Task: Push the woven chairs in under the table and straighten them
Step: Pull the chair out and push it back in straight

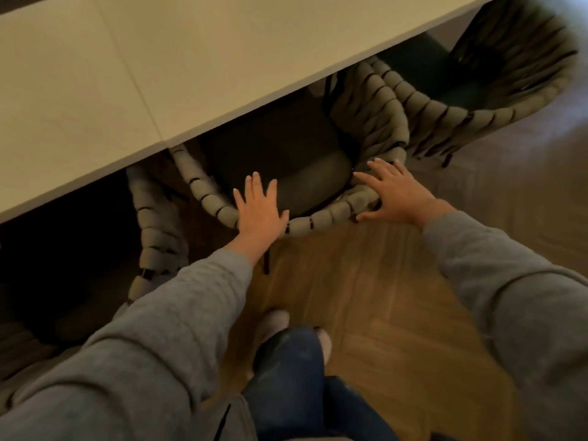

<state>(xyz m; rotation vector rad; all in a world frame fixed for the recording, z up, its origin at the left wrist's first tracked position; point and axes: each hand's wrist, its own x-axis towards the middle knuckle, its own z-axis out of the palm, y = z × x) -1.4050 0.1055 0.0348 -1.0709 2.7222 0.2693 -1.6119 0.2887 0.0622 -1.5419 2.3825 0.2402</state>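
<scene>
My left hand (259,205) lies flat on the curved back rim of the middle chair (318,221), just left of centre frame. Its fingers are straight and spread, pointing toward the table (127,74), and it grips nothing. My right hand (397,194) is right of centre, at the right rear corner of the same rim. Its fingers are also straight and fanned out, and the thumb is extended along the lower side of the rim. This hand is flat and likewise closes around nothing. The middle chair sits at centre frame with its front part hidden under the pale table edge, which runs diagonally from lower left to upper right. Its dark seat cushion (305,183) and woven back rim project out from the table toward me. A second woven chair (477,119) occupies the upper right of the frame. It is blurred, stands out farther from the table, and its arm is close against the right arm of the middle chair; I cannot tell whether they touch. A third woven chair (156,224) is at the left of the frame in deep shadow, partly under the table. Both of my forearms are in grey sleeves (178,313). The wooden floor (366,281) fills the lower centre and right of the frame.
</scene>
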